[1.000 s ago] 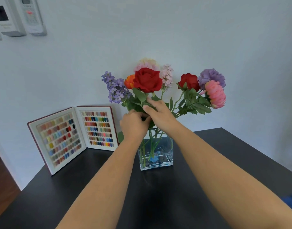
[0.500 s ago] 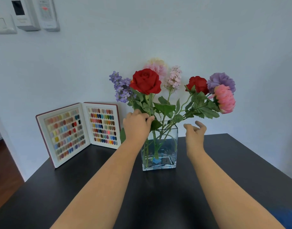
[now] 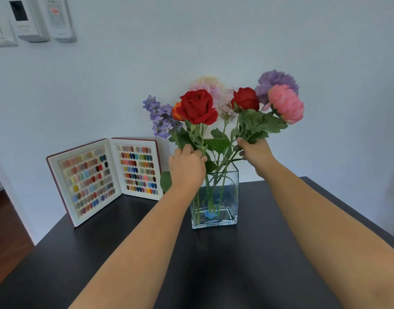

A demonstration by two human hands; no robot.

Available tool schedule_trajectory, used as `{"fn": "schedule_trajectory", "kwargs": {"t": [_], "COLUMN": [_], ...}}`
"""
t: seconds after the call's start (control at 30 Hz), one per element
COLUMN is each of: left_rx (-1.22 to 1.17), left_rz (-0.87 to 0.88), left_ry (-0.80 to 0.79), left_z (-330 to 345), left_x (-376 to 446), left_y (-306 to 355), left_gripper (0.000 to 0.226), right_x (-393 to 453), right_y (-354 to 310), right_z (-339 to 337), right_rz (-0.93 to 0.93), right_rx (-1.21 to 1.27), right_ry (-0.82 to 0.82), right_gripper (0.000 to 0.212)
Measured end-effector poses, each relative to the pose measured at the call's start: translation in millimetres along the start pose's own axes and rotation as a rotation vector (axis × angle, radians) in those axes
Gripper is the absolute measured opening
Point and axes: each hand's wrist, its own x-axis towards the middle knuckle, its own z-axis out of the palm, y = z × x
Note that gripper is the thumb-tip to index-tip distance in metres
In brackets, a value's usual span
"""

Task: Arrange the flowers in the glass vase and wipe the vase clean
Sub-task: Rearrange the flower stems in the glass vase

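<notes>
A square glass vase [image 3: 229,197] stands on the black table [image 3: 236,264] and holds several artificial flowers. A big red rose [image 3: 197,107] rises at the front left, beside lavender sprigs [image 3: 160,118]. On the right are a smaller red rose [image 3: 246,99], a purple bloom [image 3: 275,82] and a pink bloom [image 3: 285,103]. My left hand [image 3: 187,168] is closed around the stems under the big rose, above the vase's left rim. My right hand [image 3: 256,153] grips the right-hand stems just above the rim.
An open display book of coloured nail samples [image 3: 104,175] leans against the white wall at the table's back left. Wall-mounted control panels [image 3: 31,18] hang at the upper left. Wooden floor [image 3: 4,230] shows beyond the table's left edge.
My right hand, open beside the vase half a second ago, has risen and closed on the right-hand stems, pulling those blooms inward. My left hand stays on the left stems.
</notes>
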Motion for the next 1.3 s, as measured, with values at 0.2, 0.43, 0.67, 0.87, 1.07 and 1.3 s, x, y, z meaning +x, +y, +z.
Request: {"fn": "schedule_trajectory", "kwargs": {"t": [0.2, 0.43, 0.67, 0.87, 1.07, 1.3], "left_rx": [0.036, 0.057, 0.07, 0.058, 0.077, 0.054], "left_rz": [0.015, 0.024, 0.03, 0.022, 0.02, 0.033], "left_ry": [-0.016, -0.045, -0.046, -0.067, -0.085, -0.092], "left_z": [-3, -9, -6, -6, -7, -3], "left_x": [3, 10, 10, 10, 12, 10], "left_y": [0, -4, -2, 0, -3, 0], "left_gripper": [0.029, 0.03, 0.029, 0.03, 0.032, 0.031], "right_x": [12, 24, 26, 12, 6, -5], "right_y": [-25, -45, -45, -34, -26, -5], "right_z": [-5, -13, -18, 2, 14, 26], "right_rz": [-0.123, -0.182, -0.174, -0.24, -0.193, -0.215], "right_rx": [-0.231, -0.3, -0.273, -0.421, -0.471, -0.453], "right_ry": [-0.03, -0.054, -0.082, -0.276, -0.326, -0.326], "right_gripper": [0.019, 0.02, 0.021, 0.014, 0.02, 0.018]}}
